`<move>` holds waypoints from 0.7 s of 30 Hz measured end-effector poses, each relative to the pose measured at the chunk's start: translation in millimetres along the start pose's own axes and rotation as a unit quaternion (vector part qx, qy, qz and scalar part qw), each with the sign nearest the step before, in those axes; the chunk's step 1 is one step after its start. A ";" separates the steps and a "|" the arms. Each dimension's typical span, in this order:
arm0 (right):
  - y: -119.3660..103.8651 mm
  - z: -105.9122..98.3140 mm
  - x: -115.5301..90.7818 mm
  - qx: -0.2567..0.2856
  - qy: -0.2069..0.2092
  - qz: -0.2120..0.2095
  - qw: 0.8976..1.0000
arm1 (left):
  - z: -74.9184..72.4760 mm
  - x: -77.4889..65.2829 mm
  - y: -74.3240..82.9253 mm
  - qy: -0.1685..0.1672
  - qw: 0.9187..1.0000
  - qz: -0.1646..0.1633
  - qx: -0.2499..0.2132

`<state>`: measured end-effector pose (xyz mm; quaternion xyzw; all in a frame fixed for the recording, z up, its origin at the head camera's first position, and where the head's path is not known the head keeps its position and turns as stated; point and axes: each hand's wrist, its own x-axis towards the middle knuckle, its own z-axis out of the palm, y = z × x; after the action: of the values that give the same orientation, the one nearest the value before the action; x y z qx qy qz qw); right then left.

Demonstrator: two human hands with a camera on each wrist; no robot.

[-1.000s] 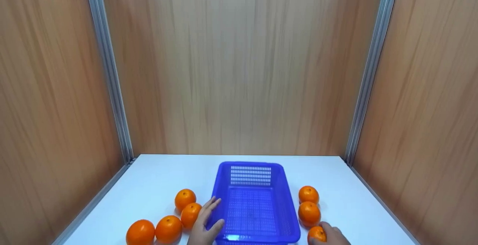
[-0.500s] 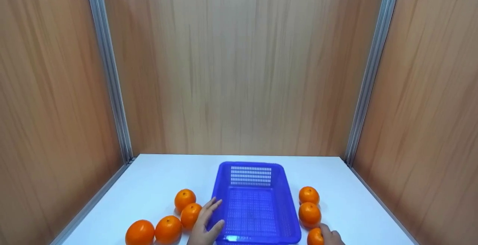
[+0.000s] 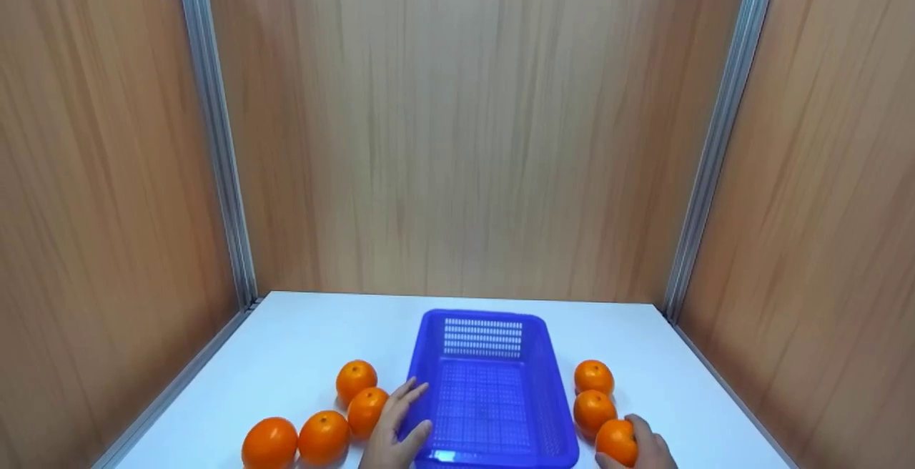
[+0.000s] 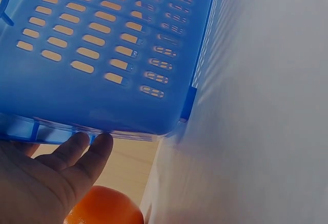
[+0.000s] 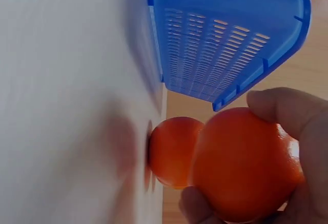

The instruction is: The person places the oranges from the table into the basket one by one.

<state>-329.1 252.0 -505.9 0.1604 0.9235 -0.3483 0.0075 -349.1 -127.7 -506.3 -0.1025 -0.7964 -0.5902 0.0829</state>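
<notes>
In the head view, the right hand point(image 3: 647, 447) grips an orange point(image 3: 617, 442) at the near right. The right wrist view shows this orange point(image 5: 246, 165) raised off the white table, with a thumb and fingers round it. The left hand point(image 3: 393, 430) is at the left side of a blue plastic basket point(image 3: 565, 419), its fingers fairly straight. In the left wrist view, its fingertips point(image 4: 102, 144) touch the basket's rim point(image 4: 46, 126) from outside. Two more oranges point(image 3: 593, 377) point(image 3: 594, 413) sit between the basket and the right hand's far side.
Several oranges point(image 3: 324, 438) lie on the white table point(image 3: 300, 340) left of the basket, one of them close beside the left hand. Wood-grain panels point(image 3: 465, 133) with metal corner posts point(image 3: 221, 140) enclose the table at the back and both sides.
The right hand has lifted the orange slightly, and it now shows more fully in the head view. The left hand stays at the basket. The head view has shifted a little.
</notes>
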 end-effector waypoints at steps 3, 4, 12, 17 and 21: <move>-5.4 -8.7 -0.8 0.041 0.005 0.010 0.999 | 0.2 0.7 0.0 0.000 1.000 0.003 0.000; -6.8 -11.0 -1.3 0.055 0.007 0.016 0.998 | 0.3 0.8 -0.2 0.000 1.000 0.003 0.001; -14.5 -23.8 -2.0 0.120 0.004 0.005 0.993 | -0.5 1.6 -1.0 -0.005 1.000 -0.012 0.004; -21.2 -29.4 -2.0 0.112 0.001 -0.029 0.993 | -0.8 1.9 -2.3 -0.004 1.000 0.013 0.007; -28.8 -33.9 -3.9 0.108 0.003 -0.047 0.993 | -1.1 1.8 -3.8 -0.006 0.999 0.040 0.005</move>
<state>-330.8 252.4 -461.3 0.1173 0.8872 -0.4453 -0.0289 -351.8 -129.8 -509.1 -0.1369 -0.7951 -0.5819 0.1022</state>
